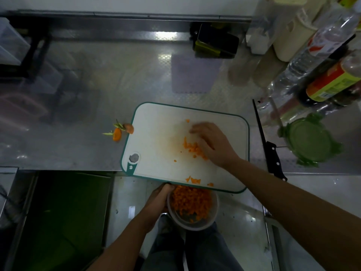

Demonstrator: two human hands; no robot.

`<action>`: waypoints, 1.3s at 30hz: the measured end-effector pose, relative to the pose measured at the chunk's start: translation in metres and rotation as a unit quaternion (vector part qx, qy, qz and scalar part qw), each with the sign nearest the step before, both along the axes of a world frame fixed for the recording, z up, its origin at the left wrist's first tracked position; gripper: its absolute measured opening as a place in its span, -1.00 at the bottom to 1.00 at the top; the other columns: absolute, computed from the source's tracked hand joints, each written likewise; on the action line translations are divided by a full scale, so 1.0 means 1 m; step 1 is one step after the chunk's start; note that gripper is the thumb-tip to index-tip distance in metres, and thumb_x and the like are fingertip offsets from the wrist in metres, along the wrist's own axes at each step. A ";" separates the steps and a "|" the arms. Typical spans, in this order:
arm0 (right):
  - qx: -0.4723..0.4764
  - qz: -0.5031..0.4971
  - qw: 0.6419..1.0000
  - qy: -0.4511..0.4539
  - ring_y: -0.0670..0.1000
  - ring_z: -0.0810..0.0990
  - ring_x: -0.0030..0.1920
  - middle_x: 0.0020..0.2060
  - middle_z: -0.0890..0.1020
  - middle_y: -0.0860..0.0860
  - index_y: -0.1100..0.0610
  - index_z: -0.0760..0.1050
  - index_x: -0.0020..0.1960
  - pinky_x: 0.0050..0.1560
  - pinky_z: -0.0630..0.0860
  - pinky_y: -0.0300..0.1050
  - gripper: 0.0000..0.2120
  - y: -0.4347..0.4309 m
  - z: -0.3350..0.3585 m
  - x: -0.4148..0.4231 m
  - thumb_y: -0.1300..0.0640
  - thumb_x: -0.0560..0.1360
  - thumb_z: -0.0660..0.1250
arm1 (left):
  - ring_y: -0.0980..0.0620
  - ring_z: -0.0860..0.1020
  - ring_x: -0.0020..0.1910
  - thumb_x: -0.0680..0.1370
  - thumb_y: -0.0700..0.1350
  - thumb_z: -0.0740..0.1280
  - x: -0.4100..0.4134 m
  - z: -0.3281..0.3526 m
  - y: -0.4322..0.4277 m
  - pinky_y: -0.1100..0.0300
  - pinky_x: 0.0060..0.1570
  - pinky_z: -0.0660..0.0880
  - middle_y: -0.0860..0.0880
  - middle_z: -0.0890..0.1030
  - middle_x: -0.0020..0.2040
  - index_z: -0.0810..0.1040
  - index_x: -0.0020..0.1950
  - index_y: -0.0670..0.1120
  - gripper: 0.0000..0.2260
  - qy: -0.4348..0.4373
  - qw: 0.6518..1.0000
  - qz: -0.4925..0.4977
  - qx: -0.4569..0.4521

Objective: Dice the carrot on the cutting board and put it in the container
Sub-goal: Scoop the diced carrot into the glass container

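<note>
Centre of frame: my right hand [213, 145], fingers loosely extended and holding nothing, lies on the cutting board [156, 124] against the remaining diced carrot [192, 148]. At lower centre my left hand [158, 198] grips the rim of the container [214, 214], which sits just under the board's near edge and is already well filled. The dice look light, firm and damp, prone to scatter or cling, so I judge them best raked as one heap rather than pinched.

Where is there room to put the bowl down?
The bowl would fit on the bare counter left of the board, past the carrot ends, or behind the board. The right side is crowded: knife, lid, bottles.
</note>
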State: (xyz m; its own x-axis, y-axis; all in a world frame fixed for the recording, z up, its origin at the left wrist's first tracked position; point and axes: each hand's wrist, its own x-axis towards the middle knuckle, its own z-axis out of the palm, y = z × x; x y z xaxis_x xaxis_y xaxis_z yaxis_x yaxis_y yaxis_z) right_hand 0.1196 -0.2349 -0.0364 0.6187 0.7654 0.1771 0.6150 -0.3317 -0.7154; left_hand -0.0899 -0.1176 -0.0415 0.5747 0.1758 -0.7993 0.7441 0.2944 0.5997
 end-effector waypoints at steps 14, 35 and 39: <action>-0.043 0.119 0.991 0.042 0.00 0.41 0.37 0.25 0.56 0.06 0.17 0.53 0.27 0.39 0.34 0.03 -0.65 -0.034 0.000 -0.048 0.10 0.57 0.15 | -0.02 0.66 -0.09 0.62 0.06 0.15 0.003 0.003 -0.001 0.08 -0.13 0.63 -0.06 0.69 -0.05 0.60 0.13 -0.03 -0.71 0.010 1.000 0.013 0.009; -0.028 -0.010 0.997 0.068 -0.05 0.23 0.46 0.45 0.30 0.03 0.16 0.30 0.45 0.46 0.18 -0.09 -0.53 -0.057 0.007 -0.095 -0.01 0.60 0.08 | 0.02 0.62 -0.09 0.63 0.01 0.16 0.002 0.019 -0.009 0.24 -0.30 0.57 -0.06 0.66 -0.02 0.57 0.12 -0.03 -0.76 -0.009 0.999 0.043 0.021; -0.104 -0.014 0.994 0.037 -0.04 0.03 0.53 0.50 0.19 0.01 0.16 0.21 0.49 0.53 -0.14 0.03 -0.40 -0.042 -0.009 -0.083 -0.19 0.61 -0.05 | 0.00 0.62 -0.09 0.62 -0.01 0.17 0.000 0.017 -0.009 0.20 -0.25 0.58 -0.09 0.66 -0.01 0.58 0.12 -0.05 -0.76 -0.004 0.998 0.050 0.024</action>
State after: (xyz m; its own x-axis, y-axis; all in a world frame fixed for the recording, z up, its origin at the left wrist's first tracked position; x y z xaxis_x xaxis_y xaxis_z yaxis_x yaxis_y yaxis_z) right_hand 0.0366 -0.2766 -0.0450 0.6464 0.7624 -0.0298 0.5509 -0.4934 -0.6731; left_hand -0.0895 -0.1266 -0.0243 0.5583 0.2705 -0.7843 0.7078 0.3379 0.6204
